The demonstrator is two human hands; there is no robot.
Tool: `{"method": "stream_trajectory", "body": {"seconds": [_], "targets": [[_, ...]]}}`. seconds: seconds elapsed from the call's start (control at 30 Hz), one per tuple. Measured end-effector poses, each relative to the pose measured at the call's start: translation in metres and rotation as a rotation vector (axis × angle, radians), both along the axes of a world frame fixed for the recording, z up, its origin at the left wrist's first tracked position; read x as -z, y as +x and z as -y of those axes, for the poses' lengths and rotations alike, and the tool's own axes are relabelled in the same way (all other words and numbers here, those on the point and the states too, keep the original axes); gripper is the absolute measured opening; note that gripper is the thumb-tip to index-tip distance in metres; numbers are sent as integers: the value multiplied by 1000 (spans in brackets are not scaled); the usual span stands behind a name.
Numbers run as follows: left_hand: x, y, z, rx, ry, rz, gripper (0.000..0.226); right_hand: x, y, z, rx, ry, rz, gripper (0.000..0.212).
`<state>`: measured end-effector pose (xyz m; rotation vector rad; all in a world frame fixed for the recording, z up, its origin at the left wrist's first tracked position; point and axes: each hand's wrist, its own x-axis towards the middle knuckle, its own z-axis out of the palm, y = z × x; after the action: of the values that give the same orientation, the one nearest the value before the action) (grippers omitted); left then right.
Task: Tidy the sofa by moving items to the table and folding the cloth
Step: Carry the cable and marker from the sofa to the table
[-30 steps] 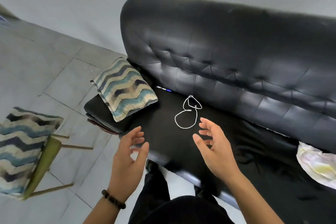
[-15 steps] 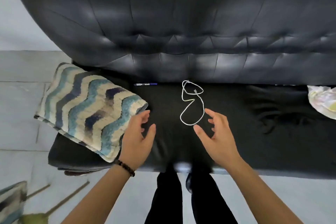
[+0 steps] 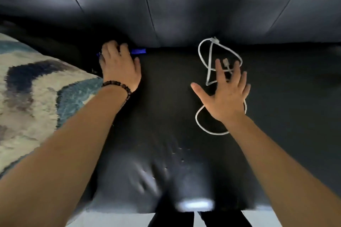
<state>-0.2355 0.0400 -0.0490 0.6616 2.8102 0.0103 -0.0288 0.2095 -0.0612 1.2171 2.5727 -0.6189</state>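
A blue pen (image 3: 138,51) lies in the crease between the black sofa seat (image 3: 166,108) and the backrest (image 3: 184,5). My left hand (image 3: 120,68), with a bead bracelet at the wrist, lies over the pen's left part; the fingertips cover it and the thumb stays spread apart. A white cable (image 3: 202,57) lies looped on the seat to the right. Spread flat above the cable's middle is my right hand (image 3: 227,96), with fingers apart and nothing in it. No cloth is in view.
A cushion (image 3: 36,97) with blue and cream wavy stripes lies on the seat's left end, right beside my left forearm. The seat's front edge (image 3: 193,204) runs along the bottom, with pale floor and dark trouser legs below it.
The view has closed in on the seat. My left hand reached forward from the cushion's edge onto the pen. My right hand moved over the cable and spread its fingers.
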Motion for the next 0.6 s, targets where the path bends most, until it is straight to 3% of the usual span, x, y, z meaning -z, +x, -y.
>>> {"method": "stream_trajectory", "body": {"seconds": [0.13, 0.4, 0.5, 0.6], "targets": [[39, 23, 0, -5, -27, -99, 64, 40, 12, 7, -56, 109, 21, 94], [51, 16, 8, 51, -29, -278, 55, 51, 13, 6, -48, 83, -16, 94], [45, 21, 3, 11, -42, -245, 50, 44, 15, 7, -34, 89, -59, 86], [35, 22, -2, -30, -21, -138, 44, 31, 18, 9, -32, 155, -136, 64]]}}
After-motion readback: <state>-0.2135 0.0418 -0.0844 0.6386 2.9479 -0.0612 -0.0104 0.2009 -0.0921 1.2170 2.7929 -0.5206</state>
